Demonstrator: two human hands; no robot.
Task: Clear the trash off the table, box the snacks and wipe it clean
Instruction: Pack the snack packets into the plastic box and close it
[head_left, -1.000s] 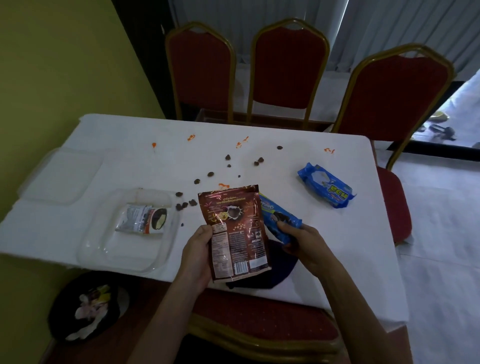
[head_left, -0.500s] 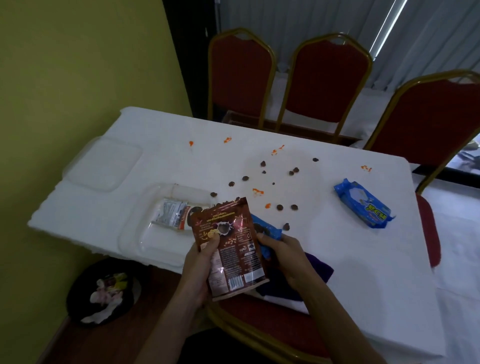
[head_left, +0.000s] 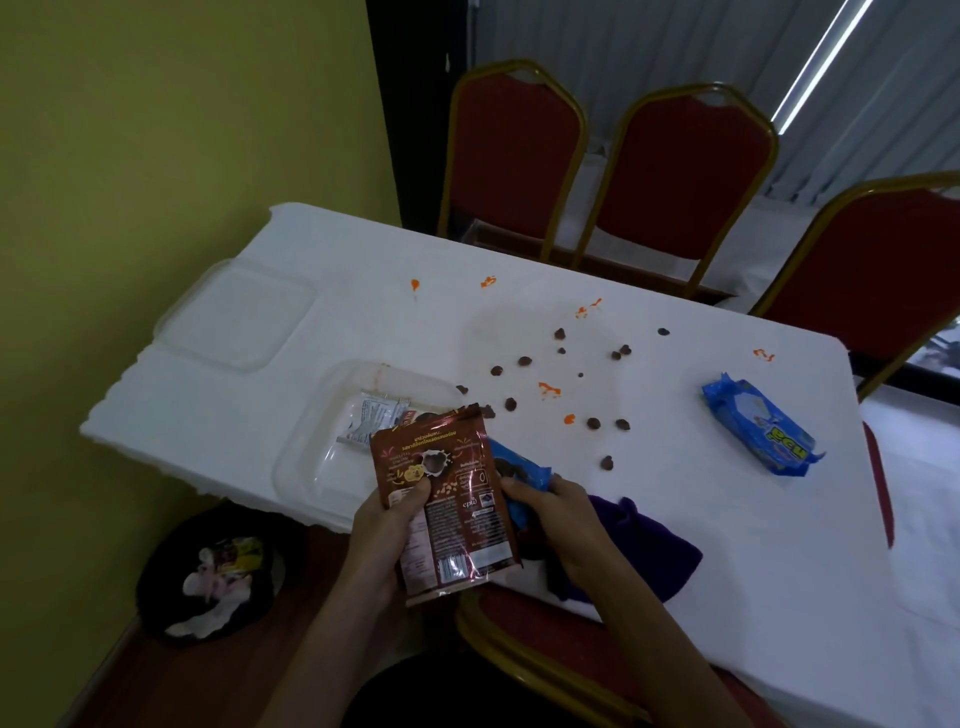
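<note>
At the bottom centre of the frame the left hand (head_left: 387, 530) pinches a brown snack pouch (head_left: 447, 499), thumb pressed on its printed face, the pouch held upright and slightly tilted with its torn top edge pointing up. Just to its right, the right hand (head_left: 563, 525) is closed around one end of a blue cookie packet (head_left: 519, 478) — most of the packet is hidden behind the pouch. Under that hand a dark purple cloth (head_left: 649, 556) lies on the near edge of the white table (head_left: 727, 545). In the lower left, on the floor, sits a black bin (head_left: 208, 577) holding crumpled wrappers. Behind the pouch, a clear plastic box (head_left: 322, 467) rests on the table with a small silver sachet (head_left: 374, 421) inside; its lid (head_left: 239, 317) lies further up and left. Brown crumbs (head_left: 524, 360) and orange smears (head_left: 548, 389) are scattered across the middle of the table. At the right — well apart from the hands — lies a second blue packet (head_left: 761, 428). Red chairs (head_left: 680, 171) stand along the top.
</note>
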